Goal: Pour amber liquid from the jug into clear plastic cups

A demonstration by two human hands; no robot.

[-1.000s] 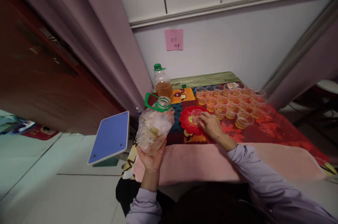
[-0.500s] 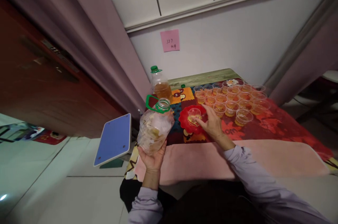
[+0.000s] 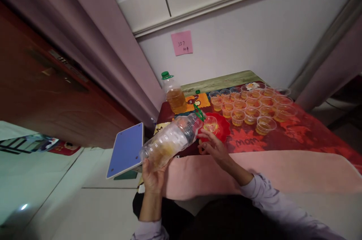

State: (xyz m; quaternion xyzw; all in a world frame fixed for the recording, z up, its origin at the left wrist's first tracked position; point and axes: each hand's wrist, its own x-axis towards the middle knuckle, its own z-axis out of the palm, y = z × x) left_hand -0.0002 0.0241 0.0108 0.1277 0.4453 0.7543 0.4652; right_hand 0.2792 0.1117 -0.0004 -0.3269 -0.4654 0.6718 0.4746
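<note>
My left hand (image 3: 154, 176) is closed around the lower end of a clear plastic bottle (image 3: 169, 142) with a little yellowish liquid in it. The bottle leans far over to the right, and its green handle (image 3: 199, 112) is by the neck. Just beyond the mouth stands a clear plastic cup (image 3: 210, 124) on a red scalloped plate (image 3: 224, 129). Beside the bottle's neck is my right hand (image 3: 216, 149), fingers apart and slightly bent, holding nothing. Whether its fingertips touch the bottle I cannot tell.
Several plastic cups of amber liquid (image 3: 251, 115) stand in rows at the right of the table. A second large bottle (image 3: 175, 98), green-capped and partly filled, is at the back left near a loose green cap (image 3: 197, 92). A blue board (image 3: 126, 149) lies left; pink cloth (image 3: 254, 172) covers the front edge.
The bottle has gone from nearly upright to strongly tilted, its neck swinging right toward the cup. My right hand has left the cup and drawn back to the bottle's neck.
</note>
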